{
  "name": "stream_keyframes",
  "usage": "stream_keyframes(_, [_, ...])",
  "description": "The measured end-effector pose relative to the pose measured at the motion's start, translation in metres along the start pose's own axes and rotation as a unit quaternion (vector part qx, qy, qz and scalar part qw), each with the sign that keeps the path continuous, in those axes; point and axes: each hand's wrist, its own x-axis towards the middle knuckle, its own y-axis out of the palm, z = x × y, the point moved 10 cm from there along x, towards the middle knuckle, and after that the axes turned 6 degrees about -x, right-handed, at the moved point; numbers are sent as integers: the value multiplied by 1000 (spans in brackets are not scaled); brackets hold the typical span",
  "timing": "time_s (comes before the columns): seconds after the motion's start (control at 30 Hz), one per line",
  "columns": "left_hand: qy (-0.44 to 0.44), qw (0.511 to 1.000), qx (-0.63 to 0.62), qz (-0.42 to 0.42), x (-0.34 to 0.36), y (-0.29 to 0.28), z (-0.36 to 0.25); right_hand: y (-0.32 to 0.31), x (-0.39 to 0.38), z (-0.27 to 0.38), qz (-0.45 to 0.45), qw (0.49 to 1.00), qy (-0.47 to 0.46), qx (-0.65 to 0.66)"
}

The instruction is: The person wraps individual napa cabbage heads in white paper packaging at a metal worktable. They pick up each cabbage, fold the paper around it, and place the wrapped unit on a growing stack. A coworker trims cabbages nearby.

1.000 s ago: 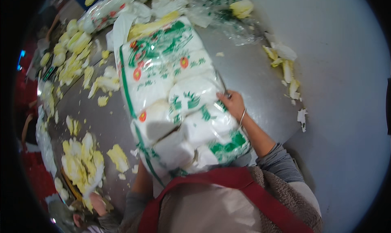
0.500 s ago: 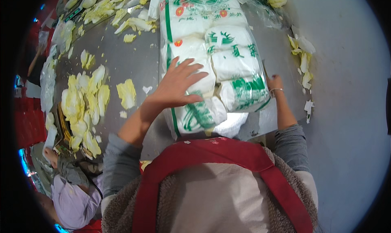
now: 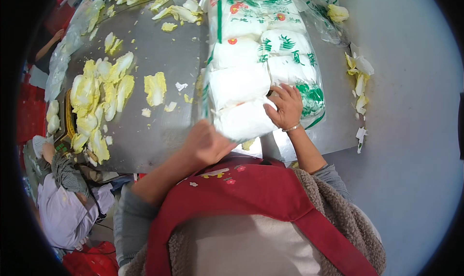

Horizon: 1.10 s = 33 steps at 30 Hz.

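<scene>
Left hand (image 3: 205,143) moved from atop printed plastic bag (image 3: 290,59) to its near-left corner, fingers pinching the film. Right hand (image 3: 287,107) shifted from right edge onto near end; fingers bent, pinch unclear. Bag on bench (image 3: 164,136), right side.

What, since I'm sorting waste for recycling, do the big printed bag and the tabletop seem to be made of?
Printed bag: probably thin, glossy clear plastic film; it creases, catches highlights and lets white bundles show through.
Tabletop: likely metal, perhaps stainless steel, judging by its smooth grey, softly shiny surface.
</scene>
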Motion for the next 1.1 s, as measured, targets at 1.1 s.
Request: stream_keyframes(1.1, [-159,492,-763,-387,-113,-23,49,-74,13,135,-13,857,-120,501])
